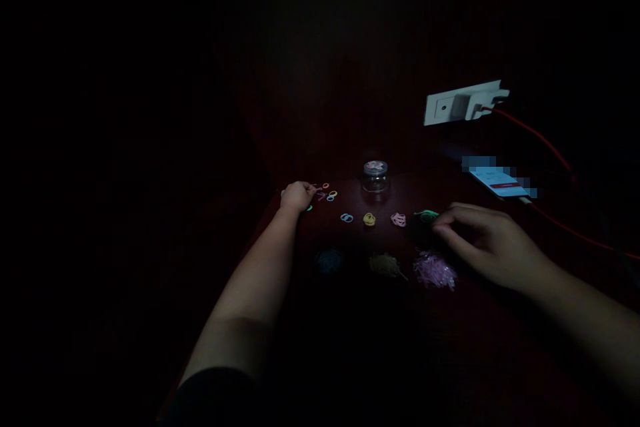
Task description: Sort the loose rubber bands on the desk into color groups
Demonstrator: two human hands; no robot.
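Observation:
My left hand [298, 196] rests at the left among loose coloured bands [332, 196]; its fingers are bent together, and what they hold, if anything, is too small to make out. My right hand [480, 240] is over the right side, thumb and forefinger pinched beside a green band pile [429, 215]. Between the hands lie blue bands [347, 218], a yellow bundle [369, 219] and a pink bundle [399, 219]. Nearer me are a dark blue pile [329, 261], a brownish pile [385, 265] and a shiny purple pile [435, 270].
A clear lidded jar [375, 177] stands behind the bundles. At the right a lit phone [500, 180] lies with a red cable [565, 227] attached. Another red cable runs from a plug in the white socket plate [438, 109]. The surroundings are very dark.

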